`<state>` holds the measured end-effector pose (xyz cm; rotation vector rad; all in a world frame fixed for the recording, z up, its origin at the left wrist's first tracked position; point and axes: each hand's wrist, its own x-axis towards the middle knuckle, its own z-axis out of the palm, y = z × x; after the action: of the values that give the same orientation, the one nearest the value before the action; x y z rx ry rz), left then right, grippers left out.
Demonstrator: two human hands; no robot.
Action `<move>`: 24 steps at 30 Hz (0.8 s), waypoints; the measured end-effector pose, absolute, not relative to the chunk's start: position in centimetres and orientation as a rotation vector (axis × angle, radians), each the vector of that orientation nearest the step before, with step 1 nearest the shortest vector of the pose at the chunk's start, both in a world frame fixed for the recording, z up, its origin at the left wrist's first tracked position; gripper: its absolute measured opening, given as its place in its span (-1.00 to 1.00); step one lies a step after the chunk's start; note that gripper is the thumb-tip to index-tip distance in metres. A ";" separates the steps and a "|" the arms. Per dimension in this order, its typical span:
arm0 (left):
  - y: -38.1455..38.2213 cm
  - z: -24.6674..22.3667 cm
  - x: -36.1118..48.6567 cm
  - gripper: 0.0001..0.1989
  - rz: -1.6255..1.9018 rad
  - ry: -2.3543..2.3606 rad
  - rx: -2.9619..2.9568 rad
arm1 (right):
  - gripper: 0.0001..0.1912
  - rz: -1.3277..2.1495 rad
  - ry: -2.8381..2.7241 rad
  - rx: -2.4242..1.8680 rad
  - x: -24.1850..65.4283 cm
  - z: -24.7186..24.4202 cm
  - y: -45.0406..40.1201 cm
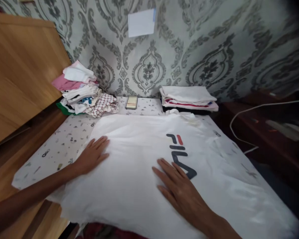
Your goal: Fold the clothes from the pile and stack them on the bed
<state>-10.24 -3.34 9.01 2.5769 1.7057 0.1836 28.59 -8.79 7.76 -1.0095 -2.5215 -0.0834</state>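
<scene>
A white T-shirt [129, 172] with dark "FILA" lettering and a bit of red lies spread across a patterned white cover. My left hand [93, 154] rests flat near the shirt's left edge, fingers apart. On the shirt's middle, just beside the lettering, my right hand [176, 189] presses down with its fingers spread. Neither hand holds anything. Small wrinkles run over the cloth, and part of the shirt's near edge hangs over the front of the surface.
A loose heap of clothes [82, 91] sits at the back left beside a wooden cabinet [22, 66]. Folded clothes [188, 96] are stacked at the back right. Between them lies a small rectangular object [131, 102]. A white cable [239, 116] hangs on the right.
</scene>
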 end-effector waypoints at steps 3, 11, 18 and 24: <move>0.2 10.2 -13.5 -0.46 0.392 1.881 2.406 | -0.63 0.009 -2.469 -1.008 28.8 8.7 -7.5; 15.3 11.5 -13.5 -0.77 0.502 2.140 1.969 | -0.68 0.279 -2.379 -1.079 24.4 9.2 6.8; 16.5 10.9 -11.6 -0.89 0.564 1.810 2.059 | -0.58 0.621 -2.171 -1.163 15.7 9.0 16.2; 15.8 13.1 -10.8 -0.88 0.655 1.531 2.246 | -0.39 0.908 -2.099 -1.118 9.5 9.3 19.1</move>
<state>-10.78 15.79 13.11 2.2461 1.5306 0.6552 9.52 19.06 9.27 -1.1177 -2.0992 0.9076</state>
